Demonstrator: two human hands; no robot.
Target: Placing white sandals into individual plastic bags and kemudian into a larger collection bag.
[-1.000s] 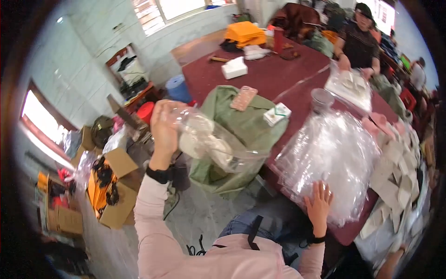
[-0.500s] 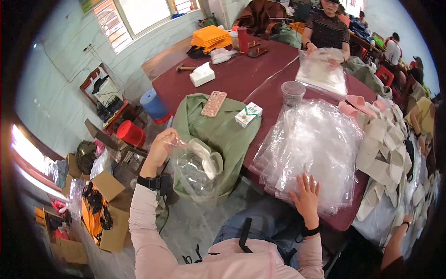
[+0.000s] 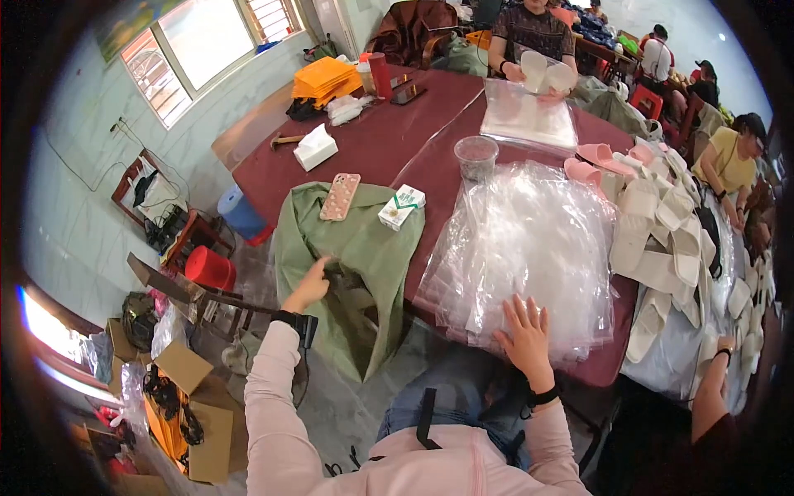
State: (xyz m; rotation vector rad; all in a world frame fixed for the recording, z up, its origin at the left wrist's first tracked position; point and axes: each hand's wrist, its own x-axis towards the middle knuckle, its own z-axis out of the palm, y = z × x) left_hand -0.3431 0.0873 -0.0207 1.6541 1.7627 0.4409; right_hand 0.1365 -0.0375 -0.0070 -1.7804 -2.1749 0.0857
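Note:
My right hand (image 3: 527, 336) lies flat with fingers spread on the near edge of a stack of clear plastic bags (image 3: 538, 240). Over the mouth of a green fabric sack (image 3: 351, 248) is my left hand (image 3: 312, 283), index finger stretched out and nothing visible in it. The sack hangs off the table's near edge, and something clear shows dimly in its dark opening. A phone in a pink patterned case (image 3: 340, 197) and a small white-and-green box (image 3: 402, 207) rest on the sack. A round clear tub (image 3: 476, 157) stands at the bags' far edge.
On the dark red table (image 3: 372, 140) are a tissue pack (image 3: 315, 148), a hammer (image 3: 286, 141) and orange bags (image 3: 326, 80). White slippers (image 3: 649, 223) heap at right, with pink slippers (image 3: 589, 168) beside them. Across, a person holds white slippers (image 3: 542, 73). Another person's arm (image 3: 713, 384) reaches in from lower right.
The clear bag with white slippers has left my left hand, which moved down over the sack's mouth. My right hand stays on the bags. The person opposite has lifted a pair of slippers.

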